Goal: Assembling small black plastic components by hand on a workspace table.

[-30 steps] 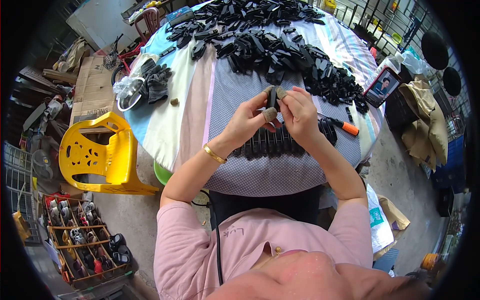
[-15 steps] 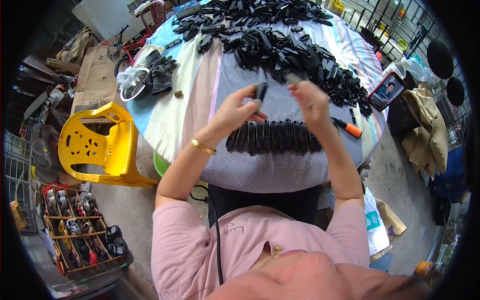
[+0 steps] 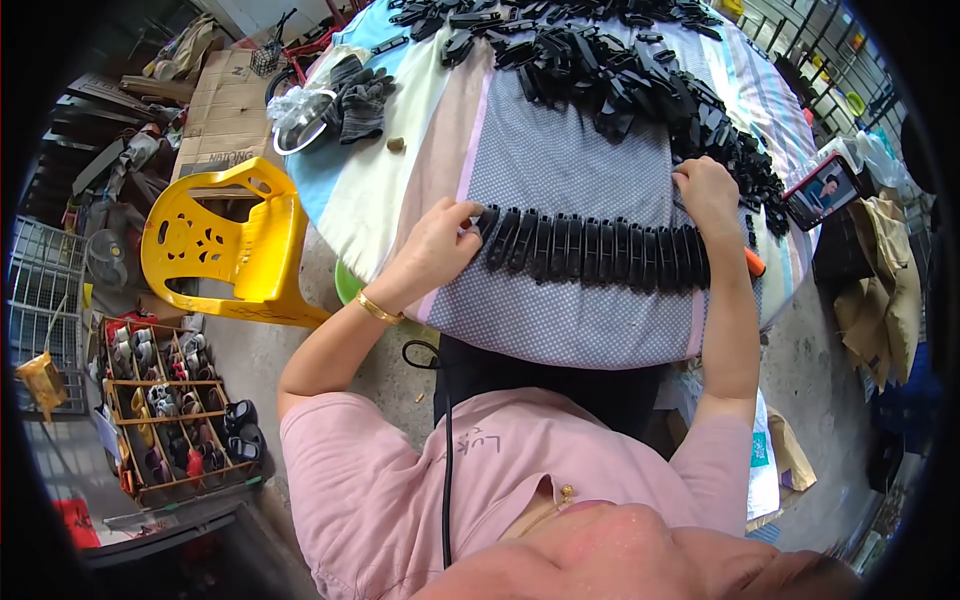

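Observation:
A row of slim black plastic pieces [image 3: 590,250], set side by side, stretches across the grey dotted cloth in front of me. At its left end, my left hand [image 3: 437,245] has its thumb and fingers closed on the endmost black plastic piece [image 3: 487,222]. Beyond the row's right part, my right hand [image 3: 710,198] is pinched, close to the lower edge of a big heap of loose black plastic pieces [image 3: 610,80]; what its fingertips hold is too small to tell. An orange-handled tool [image 3: 754,262] shows partly from behind my right forearm.
The cloth-covered round table [image 3: 560,335] carries dark gloves [image 3: 362,105], a metal bowl [image 3: 300,135] and a small brown lump [image 3: 396,144]. A phone [image 3: 822,193] leans at its right edge. A yellow chair [image 3: 225,240] and a shoe rack [image 3: 175,410] stand left.
My left hand has come down from above the row to its left end, bringing a black piece. My right hand has moved right, toward the heap's edge. The view has shifted.

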`<state>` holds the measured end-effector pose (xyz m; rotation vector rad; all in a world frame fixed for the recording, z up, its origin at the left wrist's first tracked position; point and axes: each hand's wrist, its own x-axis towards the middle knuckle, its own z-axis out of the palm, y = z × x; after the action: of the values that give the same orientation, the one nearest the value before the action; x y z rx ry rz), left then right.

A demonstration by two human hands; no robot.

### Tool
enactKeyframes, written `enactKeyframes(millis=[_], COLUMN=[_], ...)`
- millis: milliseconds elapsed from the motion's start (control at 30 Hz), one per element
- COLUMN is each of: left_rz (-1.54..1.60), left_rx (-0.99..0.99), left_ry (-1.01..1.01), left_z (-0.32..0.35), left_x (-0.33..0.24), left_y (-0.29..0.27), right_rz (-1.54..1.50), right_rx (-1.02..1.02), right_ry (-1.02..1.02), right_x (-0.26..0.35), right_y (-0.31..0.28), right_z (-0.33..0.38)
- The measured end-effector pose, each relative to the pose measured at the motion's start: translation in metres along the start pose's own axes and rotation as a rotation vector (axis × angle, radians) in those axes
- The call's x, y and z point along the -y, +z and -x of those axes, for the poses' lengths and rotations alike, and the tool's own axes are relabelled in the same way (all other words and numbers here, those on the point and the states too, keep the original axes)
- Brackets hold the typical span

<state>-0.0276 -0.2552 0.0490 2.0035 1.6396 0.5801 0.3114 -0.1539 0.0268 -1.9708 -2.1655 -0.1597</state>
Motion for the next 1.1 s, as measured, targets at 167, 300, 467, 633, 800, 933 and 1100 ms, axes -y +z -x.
enactKeyframes(millis=[167,300,467,633,800,933,1100], left_rz=[-0.032,-0.111,-0.066,-0.182,-0.146,0.493,1.038], left_rx=[0.003,0.15,0.048,-0.169,-0.27,0.193,0.39], left_ry=[0.008,-0.028,0.304,0.264,0.184,-0.105,-0.192], left_z=[0.004,-0.022,-0.107,-0.18,-0.21,-0.181,-0.129], left_x=[-0.007,-0.02,-0.027,-0.067,-0.062,-0.06,-0.051], left_y=[0.0,-0.02,0.004,0.067,0.077,0.047,0.024], right_rz=[-0.041,-0.13,-0.15,-0.316,-0.568,-0.73,-1.036], right_rx=[0.023,-0.023,-0.002,-0.111,-0.259,-0.429,-0.36], right_ry=[0.076,0.108,0.053,-0.061,-0.237,-0.212,-0.146], right_x=[0.005,0.002,0.002,0.004,0.012,0.016,0.045], right_y=[0.002,0.008,0.005,0.003,-0.001,-0.004,-0.016], right_z=[-0.002,-0.003,-0.001,0.005,0.007,0.007,0.015])
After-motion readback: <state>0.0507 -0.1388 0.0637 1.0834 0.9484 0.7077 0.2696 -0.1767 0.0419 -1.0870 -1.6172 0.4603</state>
